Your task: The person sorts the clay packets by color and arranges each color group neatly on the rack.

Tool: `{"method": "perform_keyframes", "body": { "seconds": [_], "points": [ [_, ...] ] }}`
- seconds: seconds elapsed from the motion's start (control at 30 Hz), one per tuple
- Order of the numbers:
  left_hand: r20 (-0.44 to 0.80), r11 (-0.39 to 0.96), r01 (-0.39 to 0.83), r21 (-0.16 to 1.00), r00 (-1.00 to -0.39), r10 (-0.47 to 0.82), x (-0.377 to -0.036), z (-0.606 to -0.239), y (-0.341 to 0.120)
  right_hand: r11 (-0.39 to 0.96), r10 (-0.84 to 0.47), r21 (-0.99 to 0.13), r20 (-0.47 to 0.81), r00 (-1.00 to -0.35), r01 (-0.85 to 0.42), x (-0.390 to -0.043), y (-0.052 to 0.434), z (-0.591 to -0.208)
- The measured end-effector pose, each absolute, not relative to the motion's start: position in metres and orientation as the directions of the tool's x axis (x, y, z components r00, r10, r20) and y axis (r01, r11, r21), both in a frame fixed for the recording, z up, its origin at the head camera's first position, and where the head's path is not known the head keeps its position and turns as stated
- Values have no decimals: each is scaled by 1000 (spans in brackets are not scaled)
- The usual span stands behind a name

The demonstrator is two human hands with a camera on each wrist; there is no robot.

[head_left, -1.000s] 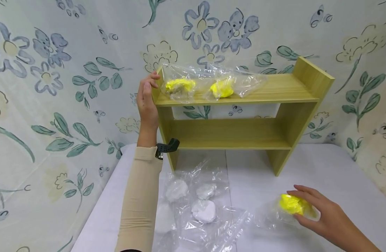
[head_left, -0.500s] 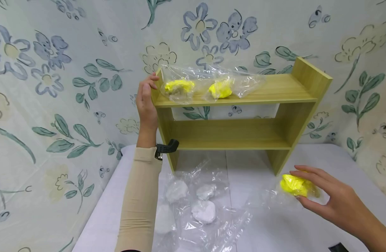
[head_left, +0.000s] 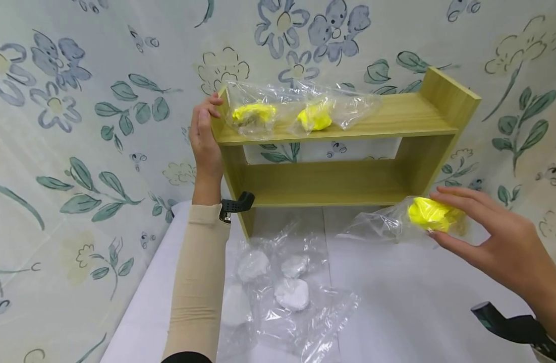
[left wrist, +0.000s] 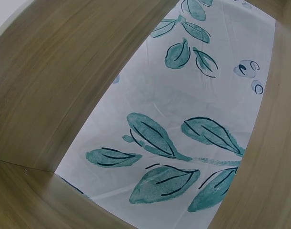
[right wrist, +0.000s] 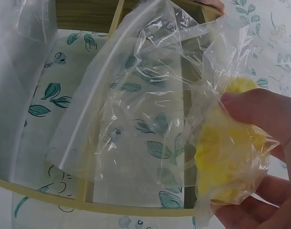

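Nearest, on the white table [head_left: 419, 297], clear plastic bags of white lumps [head_left: 278, 287] lie in a loose heap beside the beige-sleeved left forearm; to their right, above the table, the right hand [head_left: 496, 242] pinches a clear plastic bag with a yellow lump [head_left: 428, 214] between thumb and curled fingers, its loose end trailing left in front of the lower shelf. Farther back, the left hand [head_left: 204, 138] grips the left end of the pale wooden two-tier shelf [head_left: 396, 126], fingertips hooked over its top edge; two more clear bags with yellow lumps [head_left: 282, 113] sit on the top board, against the floral wall [head_left: 78, 101].
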State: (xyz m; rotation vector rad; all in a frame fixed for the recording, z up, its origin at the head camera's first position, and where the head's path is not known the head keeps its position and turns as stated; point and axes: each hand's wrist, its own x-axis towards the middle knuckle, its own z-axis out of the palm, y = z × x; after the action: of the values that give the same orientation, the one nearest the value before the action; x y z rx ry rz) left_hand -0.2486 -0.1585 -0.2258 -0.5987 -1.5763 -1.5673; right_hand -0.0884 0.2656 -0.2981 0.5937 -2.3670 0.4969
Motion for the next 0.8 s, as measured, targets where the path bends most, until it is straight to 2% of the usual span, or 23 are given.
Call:
{"method": "perform_keyframes", "body": {
  "seconds": [0.4,0.8],
  "points": [
    [804,111,803,586,-559,-205,-246,-226,-160,843,-247,-175,713,-656,-508,-98,256,-260],
    [819,107,818,565,-539,-198,-247,-226,-160,851,-238,-113,787,-569,-513,-111,250,-218]
  ]
}}
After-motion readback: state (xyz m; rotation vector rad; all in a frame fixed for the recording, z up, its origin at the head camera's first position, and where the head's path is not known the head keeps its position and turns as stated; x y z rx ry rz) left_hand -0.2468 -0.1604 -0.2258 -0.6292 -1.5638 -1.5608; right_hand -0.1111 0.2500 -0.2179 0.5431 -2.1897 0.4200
